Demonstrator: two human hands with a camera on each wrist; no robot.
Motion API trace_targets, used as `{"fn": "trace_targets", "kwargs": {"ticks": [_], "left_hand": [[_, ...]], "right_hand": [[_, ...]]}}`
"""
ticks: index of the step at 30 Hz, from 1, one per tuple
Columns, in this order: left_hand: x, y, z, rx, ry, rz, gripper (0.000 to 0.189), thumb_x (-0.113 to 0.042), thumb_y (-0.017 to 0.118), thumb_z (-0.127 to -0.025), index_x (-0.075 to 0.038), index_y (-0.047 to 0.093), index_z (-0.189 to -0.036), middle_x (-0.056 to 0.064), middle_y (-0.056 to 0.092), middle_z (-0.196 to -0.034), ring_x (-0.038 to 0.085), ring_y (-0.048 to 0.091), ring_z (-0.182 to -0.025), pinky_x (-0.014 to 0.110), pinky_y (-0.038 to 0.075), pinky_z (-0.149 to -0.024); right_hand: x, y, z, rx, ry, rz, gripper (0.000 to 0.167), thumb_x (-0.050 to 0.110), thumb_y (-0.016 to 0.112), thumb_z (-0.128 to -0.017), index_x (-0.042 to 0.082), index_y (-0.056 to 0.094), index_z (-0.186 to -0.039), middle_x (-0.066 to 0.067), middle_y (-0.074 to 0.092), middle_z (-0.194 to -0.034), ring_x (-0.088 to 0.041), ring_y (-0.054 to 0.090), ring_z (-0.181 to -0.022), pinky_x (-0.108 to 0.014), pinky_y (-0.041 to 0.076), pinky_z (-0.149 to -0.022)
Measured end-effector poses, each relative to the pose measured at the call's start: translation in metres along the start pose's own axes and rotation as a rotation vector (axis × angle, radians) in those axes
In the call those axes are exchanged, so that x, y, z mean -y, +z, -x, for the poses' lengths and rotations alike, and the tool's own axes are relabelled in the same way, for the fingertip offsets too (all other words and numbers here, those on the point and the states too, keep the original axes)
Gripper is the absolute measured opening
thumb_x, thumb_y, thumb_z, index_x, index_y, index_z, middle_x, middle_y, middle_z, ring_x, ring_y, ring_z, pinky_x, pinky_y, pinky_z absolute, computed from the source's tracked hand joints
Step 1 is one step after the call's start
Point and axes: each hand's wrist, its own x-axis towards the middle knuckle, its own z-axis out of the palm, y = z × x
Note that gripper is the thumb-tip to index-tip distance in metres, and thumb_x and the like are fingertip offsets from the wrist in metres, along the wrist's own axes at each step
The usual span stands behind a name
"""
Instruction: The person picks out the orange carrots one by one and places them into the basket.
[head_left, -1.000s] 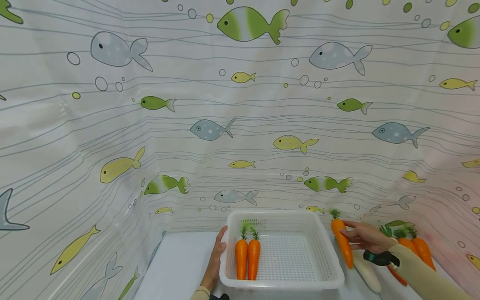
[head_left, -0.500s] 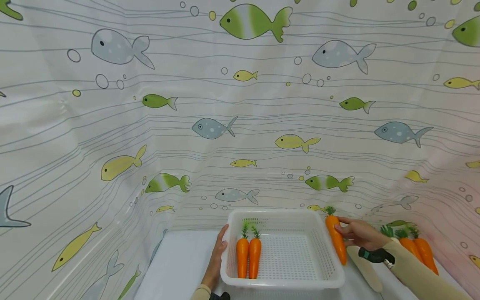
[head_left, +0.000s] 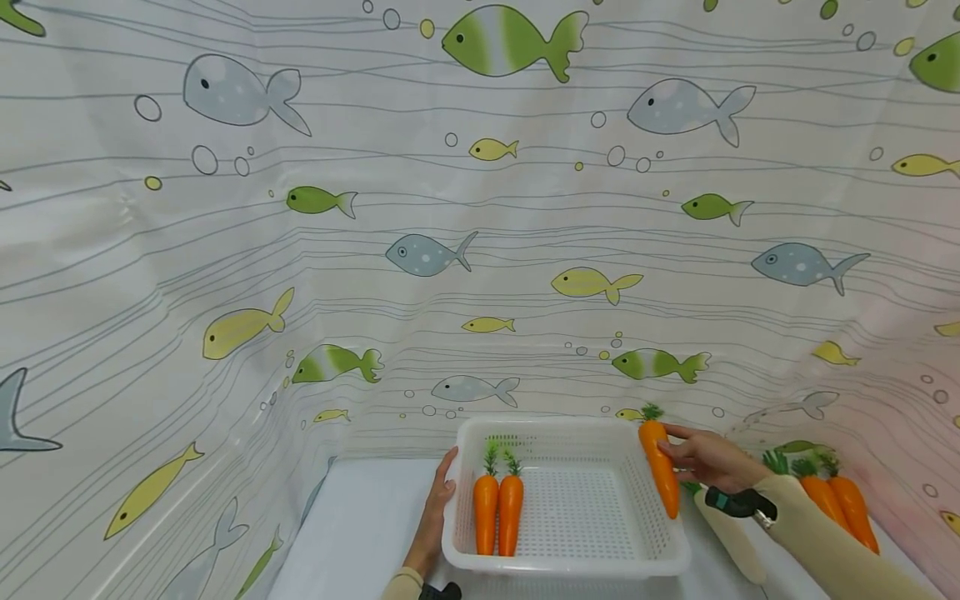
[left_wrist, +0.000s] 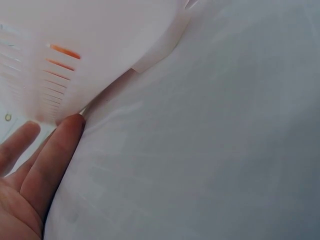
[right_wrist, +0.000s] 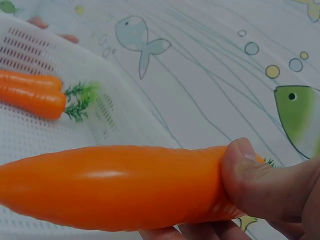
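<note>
My right hand (head_left: 712, 460) pinches an orange carrot (head_left: 660, 473) with green leaves near its leafy end, thumb on one side and fingers beneath. In the head view the carrot overlaps the right rim of a white perforated plastic basket (head_left: 570, 570), leaves up and tip down. Inside the basket, two more carrots (head_left: 498, 515) lie side by side along the left wall. My left hand (head_left: 433, 512) rests against the basket's left side. Its fingers (left_wrist: 55, 155) stretch along the outer wall, low by the table, in the left wrist view.
A white radish (head_left: 729, 537) with green leaves lies right of the basket, partly under my right wrist. Several carrots (head_left: 851, 508) lie farther right, partly behind the sleeve. A fish-printed sheet (head_left: 480, 242) surrounds the white table (head_left: 360, 517) at the back and sides.
My right hand has carried the carrot left, from above the radish to the basket's right rim. The left hand keeps its place at the basket.
</note>
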Motion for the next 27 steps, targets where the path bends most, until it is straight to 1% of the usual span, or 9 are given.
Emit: {"fn": "trace_targets", "kwargs": {"ticks": [5,8,11,18,22,25,27], "left_hand": [[0.0,0.001,0.001,-0.002,0.0,-0.001,0.062,-0.044,0.025,-0.11,-0.031,0.018,-0.17,0.014,0.015,-0.178,0.047,0.027,-0.157,0.07,0.026,-0.125],[0.001,0.001,0.001,-0.006,0.007,-0.008,0.062,-0.044,0.025,-0.11,-0.03,0.018,-0.17,0.014,0.016,-0.178,0.047,0.028,-0.156,0.069,0.027,-0.124],[0.001,0.001,0.001,-0.008,0.007,-0.008,0.062,-0.044,0.025,-0.11,-0.031,0.019,-0.17,0.014,0.017,-0.178,0.047,0.029,-0.156,0.069,0.028,-0.124],[-0.001,0.0,0.002,0.004,0.008,0.005,0.062,-0.045,0.026,-0.11,-0.032,0.018,-0.17,0.014,0.015,-0.178,0.048,0.029,-0.156,0.07,0.029,-0.123],[0.002,-0.001,0.001,0.008,0.021,0.017,0.061,-0.044,0.026,-0.111,-0.031,0.018,-0.17,0.015,0.016,-0.178,0.047,0.031,-0.155,0.066,0.032,-0.123],[0.002,-0.001,0.0,0.003,0.018,0.018,0.062,-0.044,0.025,-0.111,-0.03,0.018,-0.17,0.015,0.016,-0.178,0.046,0.032,-0.154,0.066,0.032,-0.123],[0.001,0.0,0.001,0.0,0.009,0.018,0.062,-0.045,0.026,-0.11,-0.03,0.017,-0.17,0.014,0.015,-0.178,0.045,0.031,-0.155,0.067,0.031,-0.124]], "right_hand": [[0.003,0.014,-0.002,0.054,-0.033,-0.006,0.082,0.014,0.058,-0.109,-0.01,0.003,-0.165,-0.001,0.073,-0.117,-0.017,0.073,-0.107,-0.044,0.063,-0.098],[0.006,0.024,-0.003,0.073,-0.045,-0.012,0.084,0.015,0.058,-0.109,-0.011,0.001,-0.165,0.0,0.073,-0.118,-0.016,0.073,-0.107,-0.045,0.062,-0.099],[0.008,0.033,-0.006,0.085,-0.049,-0.021,0.082,0.014,0.058,-0.109,-0.01,0.003,-0.165,-0.001,0.073,-0.119,-0.017,0.074,-0.108,-0.046,0.062,-0.099],[0.006,0.051,-0.016,0.089,-0.046,-0.056,0.076,0.009,0.061,-0.106,-0.008,0.016,-0.165,-0.007,0.072,-0.118,-0.022,0.075,-0.107,-0.049,0.062,-0.098],[0.001,0.059,-0.023,0.091,-0.042,-0.064,0.078,0.01,0.062,-0.106,-0.008,0.014,-0.166,-0.009,0.07,-0.122,-0.023,0.074,-0.107,-0.049,0.062,-0.098],[-0.004,0.065,-0.029,0.079,-0.04,-0.065,0.079,0.01,0.062,-0.106,-0.009,0.013,-0.166,-0.009,0.071,-0.121,-0.023,0.074,-0.105,-0.048,0.063,-0.096],[-0.007,0.069,-0.032,0.067,-0.038,-0.068,0.078,0.008,0.063,-0.105,-0.009,0.016,-0.165,-0.009,0.072,-0.118,-0.022,0.074,-0.103,-0.047,0.064,-0.094]]}}
